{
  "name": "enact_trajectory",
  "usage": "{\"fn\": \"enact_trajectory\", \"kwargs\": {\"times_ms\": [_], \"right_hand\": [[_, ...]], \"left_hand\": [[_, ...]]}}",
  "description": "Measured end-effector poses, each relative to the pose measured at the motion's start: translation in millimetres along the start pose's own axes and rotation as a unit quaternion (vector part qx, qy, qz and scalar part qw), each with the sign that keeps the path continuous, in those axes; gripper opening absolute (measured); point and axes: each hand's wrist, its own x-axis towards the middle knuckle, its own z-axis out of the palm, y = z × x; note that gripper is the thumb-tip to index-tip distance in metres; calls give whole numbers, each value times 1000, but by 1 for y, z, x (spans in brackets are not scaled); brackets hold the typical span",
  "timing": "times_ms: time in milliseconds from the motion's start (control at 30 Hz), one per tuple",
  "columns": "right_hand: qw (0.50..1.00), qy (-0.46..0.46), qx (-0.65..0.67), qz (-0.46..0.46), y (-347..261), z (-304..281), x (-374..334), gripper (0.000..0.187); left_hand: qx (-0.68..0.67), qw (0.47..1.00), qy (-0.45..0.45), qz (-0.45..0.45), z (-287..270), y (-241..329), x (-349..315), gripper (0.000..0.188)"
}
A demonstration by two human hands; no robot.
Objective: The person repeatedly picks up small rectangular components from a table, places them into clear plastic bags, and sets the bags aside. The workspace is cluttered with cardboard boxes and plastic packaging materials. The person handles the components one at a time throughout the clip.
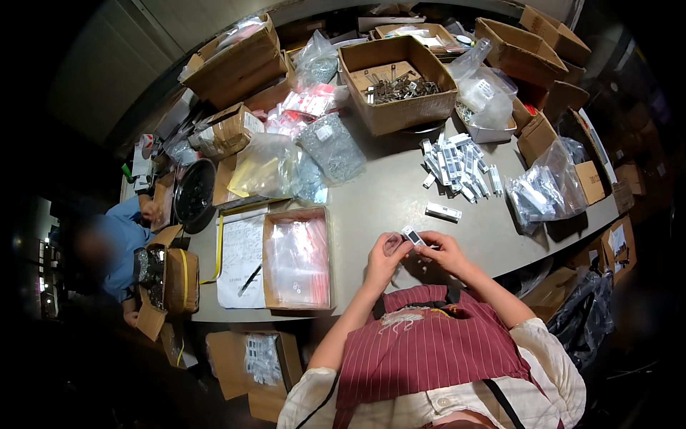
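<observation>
Near the table's front edge, my two hands meet around a small white rectangular piece (412,235) with a dark window. My right hand (439,250) pinches it from the right. My left hand (388,256) is closed against its left side; something clear, perhaps a bag, seems to show at those fingers, but I cannot make it out well. Just beyond lies a single white piece (444,211) of similar shape. Farther back is a loose pile of white and grey pieces (451,166).
Left of my hands stands a carton of clear zip bags (296,261), beside a written sheet (239,264) with a pen (250,279). A box of metal parts (396,114) is at the back; a filled plastic bag (547,189) lies right. Another person (118,243) works at far left.
</observation>
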Motion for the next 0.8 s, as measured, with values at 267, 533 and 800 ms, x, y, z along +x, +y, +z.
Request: {"fn": "enact_trajectory", "kwargs": {"times_ms": [267, 533, 800], "right_hand": [[976, -16, 208, 67, -33, 8, -6, 26], [992, -15, 101, 69, -16, 9, 0, 24], [988, -41, 115, 97, -19, -6, 5, 29]], "left_hand": [[-59, 997, -8, -54, -5, 11, 0, 23], [-49, 998, 16, -28, 5, 28, -8, 15], [-18, 998, -59, -7, -7, 14, -11, 22]]}}
